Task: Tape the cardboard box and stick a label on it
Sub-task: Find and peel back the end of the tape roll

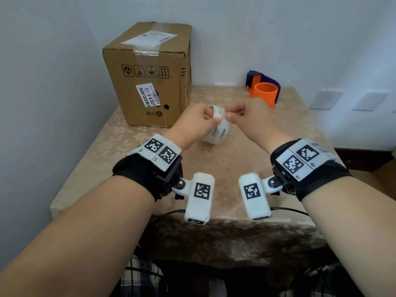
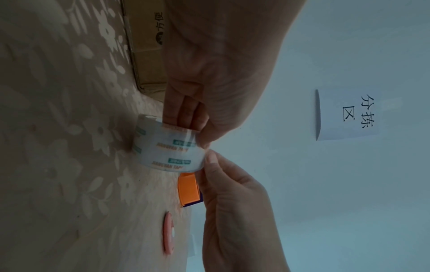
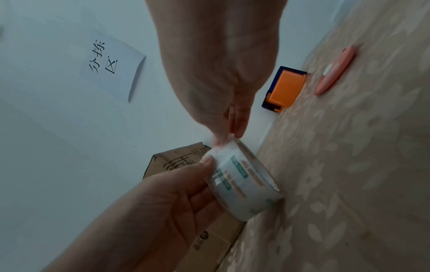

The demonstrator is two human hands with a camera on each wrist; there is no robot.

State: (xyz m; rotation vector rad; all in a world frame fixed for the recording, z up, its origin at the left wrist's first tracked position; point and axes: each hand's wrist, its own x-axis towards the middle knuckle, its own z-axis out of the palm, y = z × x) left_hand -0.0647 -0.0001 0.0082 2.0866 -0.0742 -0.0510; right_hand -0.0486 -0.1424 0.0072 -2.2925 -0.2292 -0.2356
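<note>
- Head view: I hold the tape roll [image 1: 216, 125] just above the tabletop [image 1: 278, 129], in front of the cardboard box [image 1: 150, 78]. My left hand [image 1: 192, 123] curls around the roll, and my right hand [image 1: 246, 116] pinches at its outer layer with thumb and fingertip. The box stands upright at the back left of the tabletop, near the wall. Its top flaps lie flat under clear tape with a white shipping label [image 1: 150, 37] on top, and a smaller sticker [image 1: 147, 95] sits on the front face. I cannot tell whether that tape and those labels are my work, so I judge the taping step as only beginning: I am looking for the free end of the tape.
- Left wrist view: my fingers [image 2: 186, 112] reach through the core of the roll and my thumb presses its outer face. My right hand's thumb and forefinger meet at the roll's edge. No strip has been pulled off yet. The orange dispenser [image 2: 188, 189] and a pink cutter [image 2: 168, 233] lie untouched on the tabletop.
- Right wrist view: my right fingertips [image 3: 239, 128] nip the rim of the roll. The roll's lower edge looks to touch the tabletop. Left to do, as I judge it: free the tape, lay a strip on the box, cut it, then stick the label.
</note>
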